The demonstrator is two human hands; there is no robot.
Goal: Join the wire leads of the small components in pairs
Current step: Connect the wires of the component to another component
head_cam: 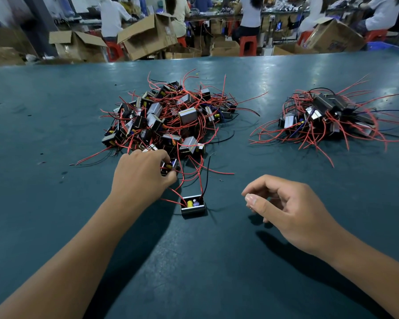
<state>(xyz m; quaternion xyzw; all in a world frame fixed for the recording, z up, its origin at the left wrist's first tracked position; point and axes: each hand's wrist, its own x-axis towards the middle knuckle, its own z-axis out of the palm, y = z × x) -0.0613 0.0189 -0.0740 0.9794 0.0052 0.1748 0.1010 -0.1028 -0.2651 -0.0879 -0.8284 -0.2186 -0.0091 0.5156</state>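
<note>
A big pile of small boxed components [171,116] with red and black wire leads lies mid-table. My left hand [141,173] grips one component [169,166] at the pile's near edge. A single component [192,204] lies apart on the mat, open side up, with its red and black leads running up toward the pile. My right hand [286,208] hovers to the right of it, fingers loosely curled and holding nothing. A second, smaller pile of components [327,116] sits at the right.
The dark green table [55,125] stretches wide around both piles. Beyond its far edge stand open cardboard boxes [148,38], red stools [248,44] and several seated people at other benches.
</note>
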